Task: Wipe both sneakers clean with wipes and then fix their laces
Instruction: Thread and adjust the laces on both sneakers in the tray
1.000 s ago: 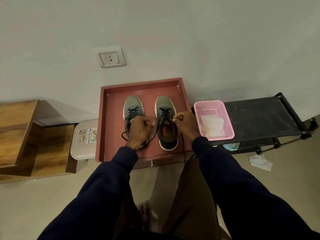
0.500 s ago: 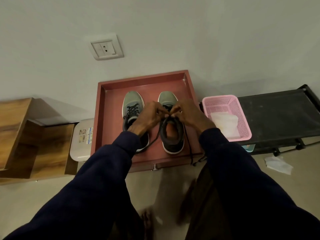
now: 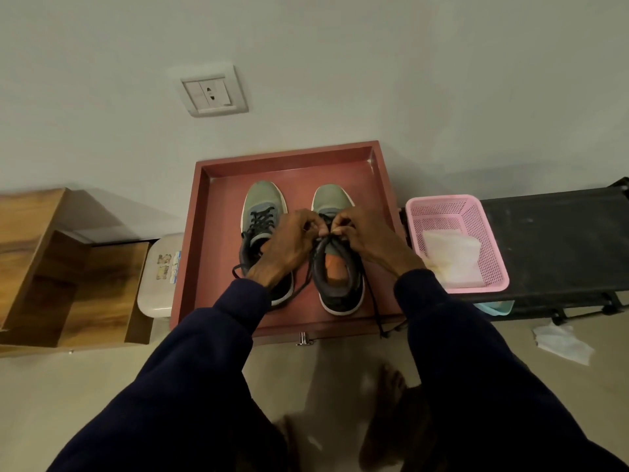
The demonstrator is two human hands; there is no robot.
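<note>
Setting: A pale wall with a socket (image 3: 213, 93) backs a red tray (image 3: 218, 240), flanked by a wooden unit (image 3: 51, 267) on the left and a black rack (image 3: 561, 240) on the right.
Sneakers: The left sneaker (image 3: 263, 206) and the right sneaker (image 3: 337, 281) stand side by side in the tray, toes toward the far wall.
Left hand (image 3: 289, 247): Fingers curled, pinching the black laces (image 3: 328, 235) over the right sneaker's tongue.
Right hand (image 3: 367, 240): Meets it there, fingertips nipping the same laces; fingers hide any knot, so its state cannot be told.
Loose end (image 3: 376, 308): One lace trails over the tray's near edge.
Wipes (image 3: 452, 257): A white stack lies in the pink basket (image 3: 442, 206) on the rack; a crumpled wipe (image 3: 561, 342) lies on the floor nearby.
</note>
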